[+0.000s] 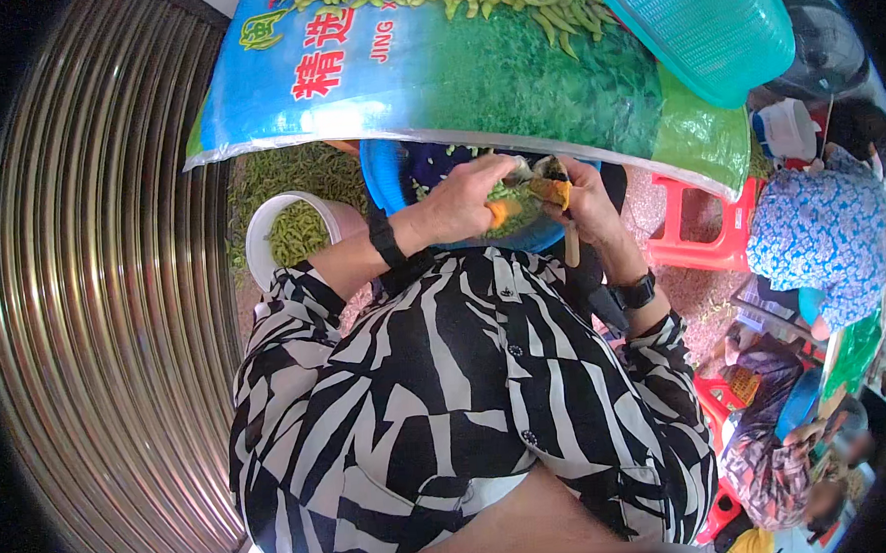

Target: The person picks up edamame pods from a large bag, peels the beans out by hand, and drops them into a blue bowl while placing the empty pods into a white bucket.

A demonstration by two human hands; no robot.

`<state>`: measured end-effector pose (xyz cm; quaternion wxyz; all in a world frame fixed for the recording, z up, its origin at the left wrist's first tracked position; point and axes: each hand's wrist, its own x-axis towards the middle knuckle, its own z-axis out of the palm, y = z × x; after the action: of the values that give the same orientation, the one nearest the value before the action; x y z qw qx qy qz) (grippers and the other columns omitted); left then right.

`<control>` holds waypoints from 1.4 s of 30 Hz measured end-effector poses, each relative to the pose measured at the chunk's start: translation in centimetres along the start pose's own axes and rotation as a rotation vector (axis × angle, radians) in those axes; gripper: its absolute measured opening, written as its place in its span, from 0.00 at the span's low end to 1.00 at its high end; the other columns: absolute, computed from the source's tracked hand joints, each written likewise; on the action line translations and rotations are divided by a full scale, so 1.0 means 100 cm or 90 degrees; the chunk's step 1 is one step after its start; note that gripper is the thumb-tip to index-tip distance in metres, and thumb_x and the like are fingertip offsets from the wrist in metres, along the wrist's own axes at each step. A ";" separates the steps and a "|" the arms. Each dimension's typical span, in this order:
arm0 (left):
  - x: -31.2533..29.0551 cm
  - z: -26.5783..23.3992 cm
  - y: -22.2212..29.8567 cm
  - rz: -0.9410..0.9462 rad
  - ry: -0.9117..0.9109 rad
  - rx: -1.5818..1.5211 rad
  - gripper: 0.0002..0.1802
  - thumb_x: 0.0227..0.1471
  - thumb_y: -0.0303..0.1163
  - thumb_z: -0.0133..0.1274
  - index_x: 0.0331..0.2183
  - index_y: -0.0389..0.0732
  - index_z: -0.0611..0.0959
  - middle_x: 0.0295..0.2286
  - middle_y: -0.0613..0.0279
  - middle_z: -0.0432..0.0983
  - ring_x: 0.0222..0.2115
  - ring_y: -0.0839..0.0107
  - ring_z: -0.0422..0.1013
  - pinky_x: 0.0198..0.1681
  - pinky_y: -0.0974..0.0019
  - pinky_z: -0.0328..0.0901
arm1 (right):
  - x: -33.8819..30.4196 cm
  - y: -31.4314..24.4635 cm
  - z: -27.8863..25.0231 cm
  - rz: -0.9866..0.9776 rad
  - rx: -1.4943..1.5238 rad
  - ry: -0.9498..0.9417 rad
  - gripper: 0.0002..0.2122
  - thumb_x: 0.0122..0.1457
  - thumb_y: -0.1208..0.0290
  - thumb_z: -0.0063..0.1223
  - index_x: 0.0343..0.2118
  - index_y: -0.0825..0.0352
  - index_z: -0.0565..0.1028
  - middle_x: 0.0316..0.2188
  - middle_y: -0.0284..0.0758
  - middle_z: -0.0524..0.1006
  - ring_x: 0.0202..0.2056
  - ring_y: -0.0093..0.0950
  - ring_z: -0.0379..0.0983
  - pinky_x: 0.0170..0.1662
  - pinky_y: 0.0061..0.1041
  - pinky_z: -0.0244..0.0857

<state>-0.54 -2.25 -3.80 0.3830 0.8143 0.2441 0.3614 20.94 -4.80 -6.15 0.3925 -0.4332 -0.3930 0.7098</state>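
Observation:
Both my hands meet over a blue basin (380,180) with green shelled beans (506,228) in it. My left hand (462,200) is closed, fingertips pinched together beside the right; what they hold is too small and blurred to name. An orange-yellow patch shows at its fingertips. My right hand (587,205) is closed too, with a pale wooden handle-like stick (572,245) sticking out below it. Orange-yellow wrapping (551,191) and something dark lie at its thumb and fingers, and I cannot tell their kind.
A printed plastic sack (433,87) spreads across the front, bearing green bean pods (560,15) and a teal basket (701,28). Left stand a white bucket of pods (299,234) and a ribbed metal shutter (113,294). Right are a red stool (702,238) and other people (822,237).

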 end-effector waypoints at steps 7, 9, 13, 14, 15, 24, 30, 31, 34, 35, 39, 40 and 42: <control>-0.014 -0.029 0.007 -0.014 0.087 0.028 0.12 0.43 0.22 0.57 0.33 0.35 0.75 0.26 0.53 0.70 0.28 0.52 0.70 0.31 0.59 0.65 | 0.003 -0.016 0.031 -0.019 -0.070 -0.048 0.09 0.56 0.68 0.52 0.36 0.66 0.72 0.23 0.25 0.69 0.20 0.13 0.61 0.20 0.14 0.52; -0.034 -0.078 0.019 -0.109 -0.036 0.174 0.11 0.39 0.23 0.56 0.31 0.35 0.78 0.26 0.51 0.72 0.30 0.54 0.72 0.31 0.58 0.66 | 0.004 -0.015 0.025 -0.055 -0.103 -0.048 0.10 0.58 0.67 0.49 0.40 0.65 0.71 0.23 0.25 0.69 0.20 0.13 0.61 0.20 0.13 0.51; -0.075 -0.166 0.039 -0.331 -0.291 0.589 0.05 0.39 0.29 0.52 0.23 0.39 0.80 0.22 0.48 0.73 0.28 0.50 0.72 0.30 0.51 0.65 | -0.008 -0.023 0.014 0.029 -0.054 -0.057 0.10 0.61 0.66 0.45 0.43 0.64 0.69 0.24 0.27 0.68 0.19 0.13 0.58 0.20 0.13 0.51; -0.073 -0.181 0.044 -0.343 -0.283 0.605 0.05 0.39 0.28 0.52 0.23 0.39 0.80 0.22 0.48 0.74 0.27 0.50 0.72 0.30 0.51 0.66 | -0.008 -0.020 0.015 0.009 -0.069 -0.067 0.10 0.62 0.66 0.44 0.43 0.64 0.69 0.24 0.27 0.68 0.19 0.13 0.58 0.19 0.13 0.51; -0.066 -0.196 0.044 -0.353 -0.276 0.620 0.05 0.39 0.27 0.51 0.22 0.39 0.80 0.22 0.49 0.74 0.27 0.50 0.73 0.30 0.51 0.66 | -0.007 -0.017 0.015 -0.011 -0.084 -0.074 0.10 0.62 0.65 0.43 0.43 0.64 0.69 0.25 0.28 0.68 0.19 0.13 0.58 0.19 0.13 0.51; 0.033 -0.265 -0.066 -0.283 0.209 0.638 0.09 0.47 0.29 0.50 0.32 0.39 0.81 0.30 0.43 0.76 0.34 0.46 0.73 0.35 0.51 0.68 | -0.005 -0.008 0.035 -0.040 0.355 -0.050 0.11 0.66 0.66 0.38 0.44 0.67 0.67 0.27 0.33 0.66 0.24 0.22 0.62 0.19 0.17 0.55; 0.077 -0.244 -0.088 -0.380 0.180 0.611 0.14 0.45 0.37 0.53 0.32 0.36 0.81 0.31 0.41 0.76 0.36 0.45 0.73 0.39 0.49 0.67 | -0.008 0.005 0.046 -0.002 0.339 -0.077 0.12 0.65 0.66 0.41 0.47 0.67 0.67 0.28 0.32 0.66 0.24 0.21 0.62 0.22 0.19 0.59; 0.081 -0.238 -0.089 -0.395 0.193 0.625 0.16 0.45 0.37 0.54 0.31 0.34 0.81 0.33 0.40 0.76 0.37 0.44 0.72 0.40 0.49 0.67 | -0.008 0.004 0.048 0.009 0.347 -0.070 0.13 0.64 0.64 0.43 0.47 0.66 0.66 0.29 0.32 0.66 0.24 0.21 0.62 0.21 0.18 0.59; 0.078 -0.242 -0.089 -0.388 0.191 0.619 0.16 0.44 0.37 0.55 0.31 0.33 0.80 0.34 0.39 0.76 0.38 0.44 0.72 0.41 0.48 0.67 | -0.007 0.005 0.053 -0.057 0.293 -0.102 0.11 0.66 0.70 0.36 0.47 0.67 0.66 0.27 0.32 0.65 0.24 0.20 0.62 0.21 0.18 0.58; 0.076 -0.245 -0.089 -0.362 0.174 0.601 0.15 0.43 0.35 0.56 0.31 0.33 0.80 0.34 0.40 0.76 0.38 0.44 0.72 0.42 0.48 0.67 | -0.007 0.005 0.053 -0.055 0.292 -0.105 0.11 0.66 0.70 0.36 0.47 0.67 0.66 0.27 0.32 0.65 0.24 0.20 0.62 0.21 0.18 0.58; 0.059 -0.224 -0.068 -0.336 0.215 0.545 0.13 0.42 0.30 0.57 0.32 0.33 0.79 0.32 0.40 0.77 0.37 0.45 0.73 0.40 0.50 0.67 | -0.005 0.010 0.055 -0.049 0.276 -0.106 0.13 0.65 0.66 0.41 0.49 0.67 0.65 0.27 0.31 0.64 0.22 0.18 0.60 0.19 0.16 0.56; 0.054 -0.221 -0.065 -0.326 0.212 0.489 0.13 0.42 0.28 0.57 0.33 0.33 0.79 0.31 0.41 0.77 0.36 0.45 0.73 0.38 0.52 0.68 | -0.006 0.011 0.056 -0.030 0.281 -0.098 0.17 0.63 0.62 0.46 0.50 0.66 0.64 0.28 0.30 0.64 0.22 0.17 0.59 0.18 0.14 0.56; 0.048 -0.219 -0.063 -0.282 0.216 0.468 0.12 0.41 0.25 0.58 0.34 0.36 0.80 0.29 0.44 0.77 0.32 0.52 0.75 0.35 0.58 0.68 | -0.004 0.007 0.058 -0.041 0.251 -0.111 0.17 0.64 0.62 0.45 0.50 0.67 0.65 0.27 0.29 0.64 0.21 0.17 0.58 0.18 0.14 0.54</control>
<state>-15.38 14.50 2.81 0.0912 0.7538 0.5834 0.2883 15.54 -6.75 -4.82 0.4569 -0.2724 -0.2927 0.7946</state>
